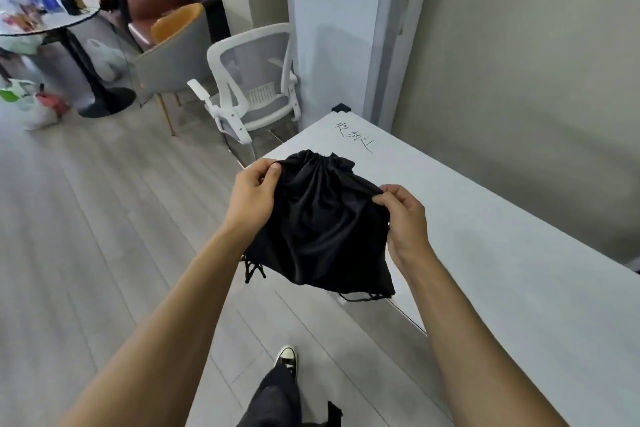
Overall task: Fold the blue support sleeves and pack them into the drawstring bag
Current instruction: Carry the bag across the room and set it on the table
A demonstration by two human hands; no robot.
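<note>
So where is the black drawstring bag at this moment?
In the head view the black fabric drawstring bag hangs mid-frame, gripped between the left hand and right hand, over the near corner of the white table.

Pale plank floor (pixel 86 218), white table (pixel 519 253), white mesh chair (pixel 256 80), grey wall (pixel 536 62).

We hold the drawstring bag (pixel 322 222) between our left hand (pixel 254 194) and right hand (pixel 403 218), over the table's (pixel 519 253) near-left edge. An office chair (pixel 254 87) stands beyond the table's far corner, with a round table (pixel 48 21) further left.
</note>
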